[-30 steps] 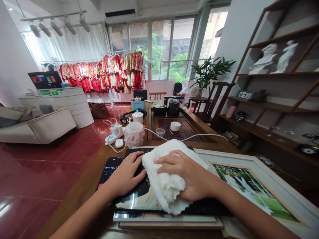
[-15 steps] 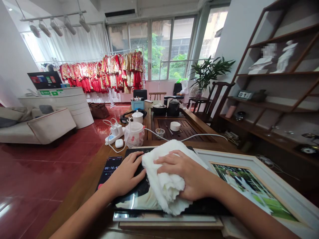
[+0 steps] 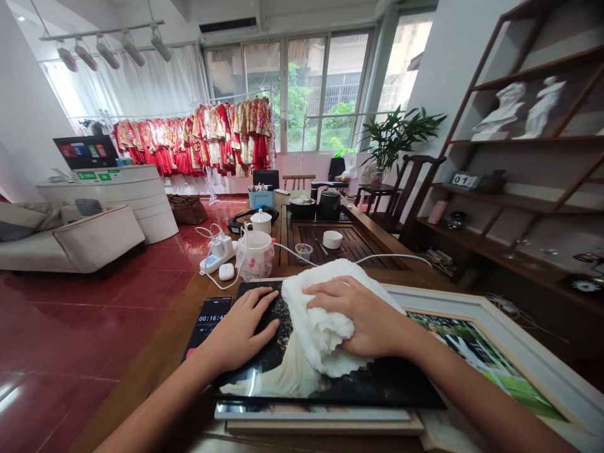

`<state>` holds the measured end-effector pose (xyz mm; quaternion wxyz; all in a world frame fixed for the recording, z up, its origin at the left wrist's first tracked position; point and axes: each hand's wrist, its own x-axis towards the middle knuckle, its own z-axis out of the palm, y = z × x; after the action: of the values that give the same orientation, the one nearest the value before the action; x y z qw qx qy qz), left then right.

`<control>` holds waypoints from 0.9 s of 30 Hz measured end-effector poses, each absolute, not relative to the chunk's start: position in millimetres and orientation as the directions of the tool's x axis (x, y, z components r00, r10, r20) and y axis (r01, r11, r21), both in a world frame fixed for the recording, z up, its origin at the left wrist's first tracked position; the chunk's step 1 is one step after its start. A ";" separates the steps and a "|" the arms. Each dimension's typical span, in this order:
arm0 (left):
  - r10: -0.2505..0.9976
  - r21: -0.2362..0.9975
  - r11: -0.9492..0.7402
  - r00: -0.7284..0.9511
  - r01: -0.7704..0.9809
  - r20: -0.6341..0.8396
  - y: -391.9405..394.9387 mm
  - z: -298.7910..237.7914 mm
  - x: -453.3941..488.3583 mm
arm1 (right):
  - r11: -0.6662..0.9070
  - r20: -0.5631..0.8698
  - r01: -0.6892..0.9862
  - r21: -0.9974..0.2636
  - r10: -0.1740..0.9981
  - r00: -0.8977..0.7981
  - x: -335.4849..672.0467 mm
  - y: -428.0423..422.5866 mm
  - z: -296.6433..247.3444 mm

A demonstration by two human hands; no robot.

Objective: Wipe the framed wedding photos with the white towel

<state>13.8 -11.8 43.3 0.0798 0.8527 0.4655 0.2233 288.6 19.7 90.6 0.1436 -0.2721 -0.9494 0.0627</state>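
Observation:
A white towel (image 3: 325,318) lies bunched on a glossy dark wedding photo panel (image 3: 278,377), which shows a figure in a white gown. My right hand (image 3: 365,318) presses down on top of the towel, its fingers curled over the fold. My left hand (image 3: 238,330) rests flat on the panel's left part, just beside the towel, and holds nothing. A phone (image 3: 210,318) showing a timer lies on the wooden table (image 3: 174,352) left of that hand. To the right, a large white-framed photograph (image 3: 491,346) lies partly under my right forearm.
Beyond the panel stand a white teapot (image 3: 255,255), a power strip (image 3: 217,255) with white cables, and a small white earbud case (image 3: 226,272). Farther on are a wooden tea tray (image 3: 330,248) and black kettle (image 3: 329,204). Wooden shelves rise at right; the red tile floor lies left.
My right hand and the towel have slid up and to the right across the panel, uncovering more of the gown in the photo. My left hand has stayed in place.

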 end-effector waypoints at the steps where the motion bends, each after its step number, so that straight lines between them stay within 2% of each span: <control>1: 0.831 0.344 -0.552 0.467 0.760 0.302 -12.4 43.8 13.8 | 0.841 0.240 0.505 -0.193 0.540 -0.807 289.2 20.2 90.6; 12: 0.831 0.347 -0.552 0.464 0.759 0.307 -13.4 44.7 13.9 | 0.849 0.270 0.499 -0.175 0.529 -0.805 290.0 22.4 89.3; 27: 0.820 0.325 -0.568 0.486 0.756 0.303 -5.1 42.9 17.9 | 0.878 0.230 0.408 -0.249 0.463 -0.856 278.0 7.8 92.9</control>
<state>17.9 -5.1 42.9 0.0742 0.8588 0.4586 0.2160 278.0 7.8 92.9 0.1427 -0.2272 -0.9585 0.0959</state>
